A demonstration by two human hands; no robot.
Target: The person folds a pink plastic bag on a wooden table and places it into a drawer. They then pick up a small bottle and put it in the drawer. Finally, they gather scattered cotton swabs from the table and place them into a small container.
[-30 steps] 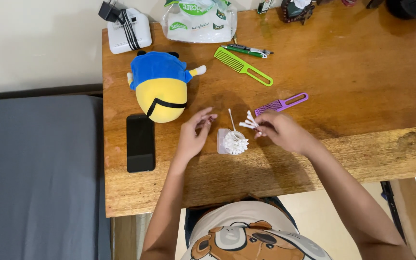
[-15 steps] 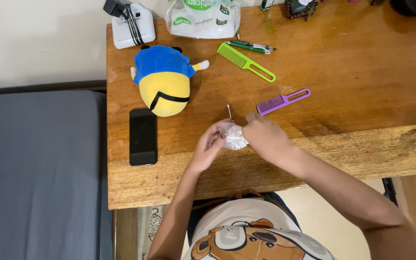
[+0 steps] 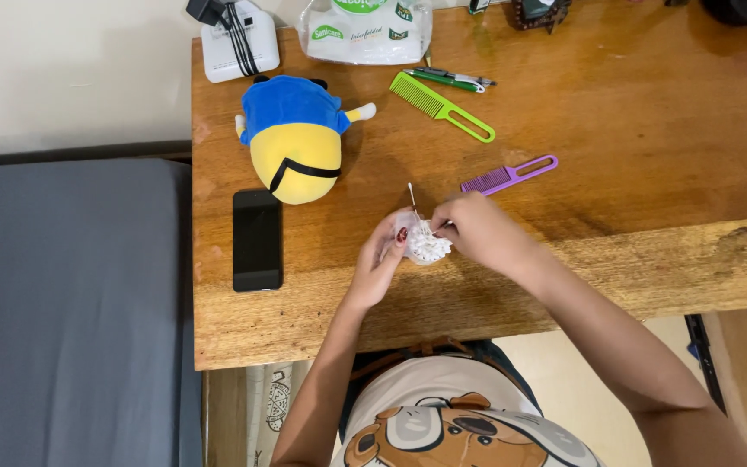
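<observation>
White pack point(image 3: 365, 30) top centre, swab bag point(image 3: 425, 245) mid-frame gripped by left hand point(image 3: 384, 258), right hand point(image 3: 475, 229) pinching swabs, bare surface point(image 3: 650, 147) right, front edge near.

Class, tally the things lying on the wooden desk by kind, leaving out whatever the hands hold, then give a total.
Combs: 2, green and purple
Plush toys: 1
Phones: 1
Pens: 1
Tissue packs: 1
White charger boxes: 1
Total: 7
</observation>
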